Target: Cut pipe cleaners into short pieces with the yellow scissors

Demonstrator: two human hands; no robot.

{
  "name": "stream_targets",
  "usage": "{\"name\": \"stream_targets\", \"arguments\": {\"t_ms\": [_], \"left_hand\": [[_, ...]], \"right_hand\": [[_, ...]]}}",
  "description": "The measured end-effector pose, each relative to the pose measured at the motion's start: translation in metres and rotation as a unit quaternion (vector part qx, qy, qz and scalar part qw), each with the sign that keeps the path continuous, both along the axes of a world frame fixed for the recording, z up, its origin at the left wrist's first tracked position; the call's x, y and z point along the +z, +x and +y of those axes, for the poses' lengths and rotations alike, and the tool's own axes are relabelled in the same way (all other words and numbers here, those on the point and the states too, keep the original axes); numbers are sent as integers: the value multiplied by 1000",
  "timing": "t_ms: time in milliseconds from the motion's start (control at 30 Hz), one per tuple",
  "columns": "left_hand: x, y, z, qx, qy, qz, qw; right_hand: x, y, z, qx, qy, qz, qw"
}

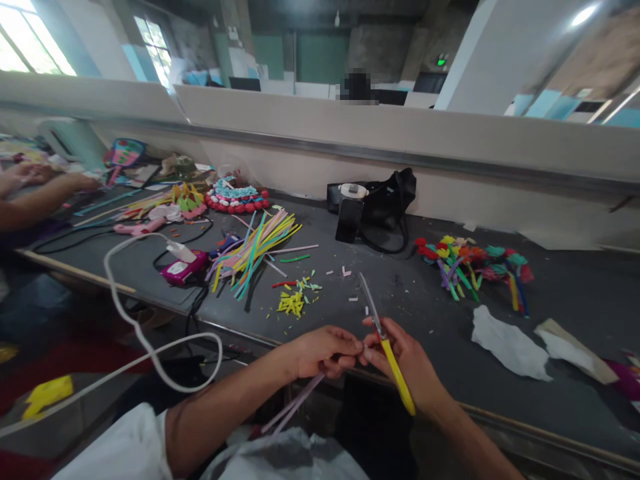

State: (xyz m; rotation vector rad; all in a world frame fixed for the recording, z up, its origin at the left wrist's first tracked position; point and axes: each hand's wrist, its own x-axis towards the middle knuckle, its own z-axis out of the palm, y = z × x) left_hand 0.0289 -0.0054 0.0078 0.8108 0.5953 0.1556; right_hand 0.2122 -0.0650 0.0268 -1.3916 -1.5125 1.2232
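My left hand (325, 353) is closed round a few pale purple pipe cleaners (295, 405), whose long ends hang down towards my lap. Scissors (398, 379) with yellow handles rest in my right hand (406, 353), blades pointing away over the table. Thumb and fingertips of the right hand meet the left fingertips at the table's front edge; whatever is pinched there is too small to make out. Just beyond lie short pale cut pieces (353, 299) and a small heap of yellow cut pieces (291, 303).
A bundle of coloured pipe cleaners (260, 250) lies left of centre, near a magenta power strip (184, 268) with a white cable (131, 320). Behind are a black bag (393, 207) and a phone (349, 221). Colourful flowers (470, 257) lie right. Another person's arm (45, 199) reaches in at left.
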Motion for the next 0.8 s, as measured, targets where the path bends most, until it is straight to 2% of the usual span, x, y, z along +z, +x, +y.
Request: {"name": "stream_targets", "arguments": {"t_ms": [167,300,400,567,667,800], "left_hand": [[1,1,-3,-7,-14,16,1000],[3,1,-8,4,16,23,1000],[5,-1,-12,21,42,45,998],[11,0,-12,112,79,60,989],[18,-1,-7,172,87,39,980],[27,-4,0,242,79,10,967]], "right_hand": [[-2,-5,-3,-14,15,-12,1000],[-2,-2,-1,-15,22,-24,999],[-3,3,1,-42,22,-41,998],[-6,6,1,-55,-2,-54,997],[-6,7,-5,-48,-22,-64,997],[-7,10,-15,-18,-7,-92,996]]}}
